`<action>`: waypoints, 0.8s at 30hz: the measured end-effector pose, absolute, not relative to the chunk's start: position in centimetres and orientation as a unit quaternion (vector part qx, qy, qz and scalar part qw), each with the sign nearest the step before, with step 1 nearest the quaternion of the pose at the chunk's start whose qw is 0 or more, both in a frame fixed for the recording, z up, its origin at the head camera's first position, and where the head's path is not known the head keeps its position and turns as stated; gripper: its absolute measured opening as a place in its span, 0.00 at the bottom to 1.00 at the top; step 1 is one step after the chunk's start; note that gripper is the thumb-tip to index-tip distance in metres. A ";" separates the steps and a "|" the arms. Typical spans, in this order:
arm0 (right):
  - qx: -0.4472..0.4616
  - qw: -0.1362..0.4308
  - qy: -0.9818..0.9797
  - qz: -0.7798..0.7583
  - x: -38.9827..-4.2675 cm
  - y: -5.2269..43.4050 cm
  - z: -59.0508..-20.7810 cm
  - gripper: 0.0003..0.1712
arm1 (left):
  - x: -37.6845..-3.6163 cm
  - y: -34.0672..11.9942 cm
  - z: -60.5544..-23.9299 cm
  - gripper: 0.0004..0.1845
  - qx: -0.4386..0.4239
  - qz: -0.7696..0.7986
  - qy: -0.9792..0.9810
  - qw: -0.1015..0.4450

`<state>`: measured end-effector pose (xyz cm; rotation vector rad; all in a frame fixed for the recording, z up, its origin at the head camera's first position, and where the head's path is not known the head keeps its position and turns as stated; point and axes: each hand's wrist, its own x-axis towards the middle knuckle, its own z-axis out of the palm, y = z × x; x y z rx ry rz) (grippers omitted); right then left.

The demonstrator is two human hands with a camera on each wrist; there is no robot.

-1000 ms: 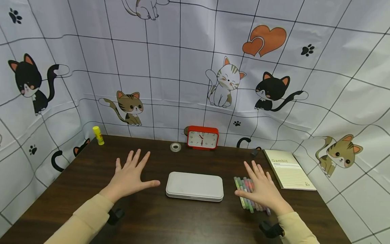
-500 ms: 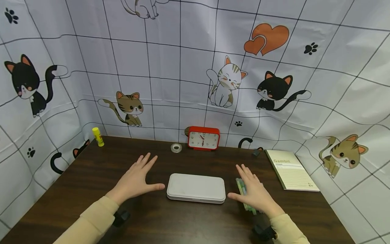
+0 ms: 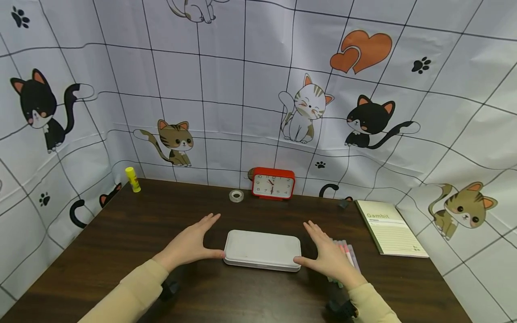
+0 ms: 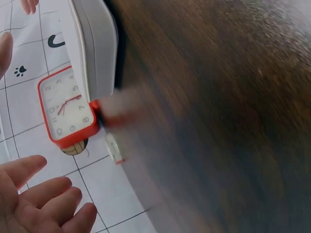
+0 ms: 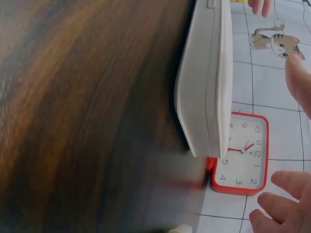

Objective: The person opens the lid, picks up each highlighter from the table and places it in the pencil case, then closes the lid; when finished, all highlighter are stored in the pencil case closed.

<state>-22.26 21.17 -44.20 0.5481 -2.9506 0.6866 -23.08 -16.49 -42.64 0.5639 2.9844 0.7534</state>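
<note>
Centrally on the dark wooden table, the left hand, fingers straight, flanks the flat white rectangular case with thumb at its left end, while the right hand, likewise flat, mirrors this beside the pastel pens.

You face a dark brown wooden table filling the lower half of the frame. Behind it and on both sides hangs a white cloth backdrop with a black grid, printed with cartoon cats, paw prints and two orange hearts at the upper right. The cloth wrinkles where it meets the tabletop. The light is even and soft.
</note>
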 end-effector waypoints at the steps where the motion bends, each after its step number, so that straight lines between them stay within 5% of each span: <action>1: 0.177 0.030 -0.958 0.223 -22.3 21.0 -44.2 0.58 | -23.1 -16.4 -42.7 0.58 0.181 0.244 0.953 0.008; 24: 0.209 0.010 -0.944 0.255 -22.7 18.1 -44.8 0.51 | -24.6 -13.7 -44.6 0.58 0.209 0.264 0.940 0.060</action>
